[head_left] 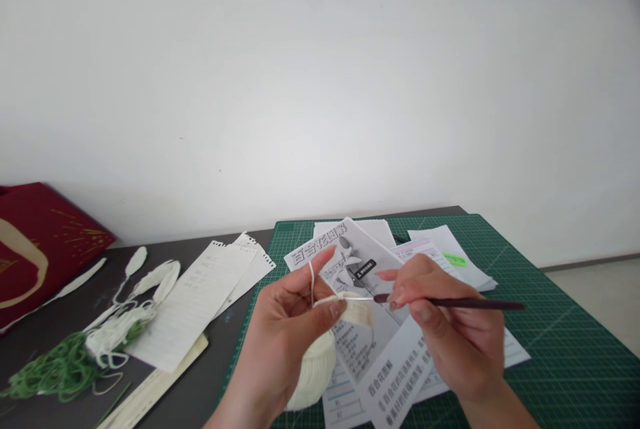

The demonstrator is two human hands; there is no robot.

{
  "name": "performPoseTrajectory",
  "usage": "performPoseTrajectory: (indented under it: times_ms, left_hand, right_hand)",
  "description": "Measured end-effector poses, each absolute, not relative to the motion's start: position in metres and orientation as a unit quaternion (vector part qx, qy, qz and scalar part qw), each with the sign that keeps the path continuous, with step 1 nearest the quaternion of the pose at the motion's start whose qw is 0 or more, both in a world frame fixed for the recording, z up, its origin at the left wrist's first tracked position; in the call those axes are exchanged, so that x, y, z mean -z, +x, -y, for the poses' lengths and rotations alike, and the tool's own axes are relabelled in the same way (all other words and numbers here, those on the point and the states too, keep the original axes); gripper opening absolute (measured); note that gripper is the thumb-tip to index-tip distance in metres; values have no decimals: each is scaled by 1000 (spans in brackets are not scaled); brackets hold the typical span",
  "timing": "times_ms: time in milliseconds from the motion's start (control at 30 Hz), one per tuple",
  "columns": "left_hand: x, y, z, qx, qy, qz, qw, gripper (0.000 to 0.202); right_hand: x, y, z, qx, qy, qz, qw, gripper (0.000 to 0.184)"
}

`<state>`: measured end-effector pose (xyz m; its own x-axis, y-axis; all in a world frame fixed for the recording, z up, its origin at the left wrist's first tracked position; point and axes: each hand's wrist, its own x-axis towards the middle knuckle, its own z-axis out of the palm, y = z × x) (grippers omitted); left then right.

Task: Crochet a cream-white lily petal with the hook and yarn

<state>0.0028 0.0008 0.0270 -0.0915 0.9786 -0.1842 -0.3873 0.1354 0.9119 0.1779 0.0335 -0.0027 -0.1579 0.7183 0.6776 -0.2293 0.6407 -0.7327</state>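
Observation:
My left hand (287,325) pinches a small cream crocheted piece (359,309) between thumb and fingers, with cream yarn looped over its raised forefinger. My right hand (445,332) grips a dark crochet hook (465,304) like a pencil, its tip pointing left into the piece. A ball of cream yarn (314,369) lies just under my left hand, partly hidden by it. Both hands hover over a printed instruction sheet (350,262) on a green cutting mat (560,349).
More printed sheets (450,255) lie on the mat. On the dark table (190,402) to the left are lined papers (200,295), cream crocheted petals (155,279), tangled green and white yarn (75,359) and a dark red bag (35,242). A white wall stands behind.

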Motion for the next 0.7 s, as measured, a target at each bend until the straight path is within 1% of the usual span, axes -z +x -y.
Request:
performPoseTrajectory:
  times_ms: [133,233,367,433,500,567,700]
  left_hand:
    - [-26,5,-2,-596,323,-487,551,51]
    - [-24,6,-3,-615,336,-508,500,46]
    - [-23,6,-2,-616,377,-554,414,18]
    - [-24,7,-1,-615,387,-572,380,10]
    - [-25,7,0,-615,387,-584,361,14]
    - [-23,9,1,-623,379,-592,342,22]
    - [-15,12,3,-655,368,-598,279,39]
  right_hand:
    - [-2,177,-28,-280,-192,720,605,27]
    - [-6,174,-24,-170,-188,776,578,32]
    - [-2,170,-17,-8,-191,829,526,27]
    - [0,170,-13,44,-188,847,494,23]
    - [1,170,-10,68,-186,859,472,21]
    - [0,171,-7,69,-194,863,462,22]
    - [1,169,-9,56,-197,859,470,29]
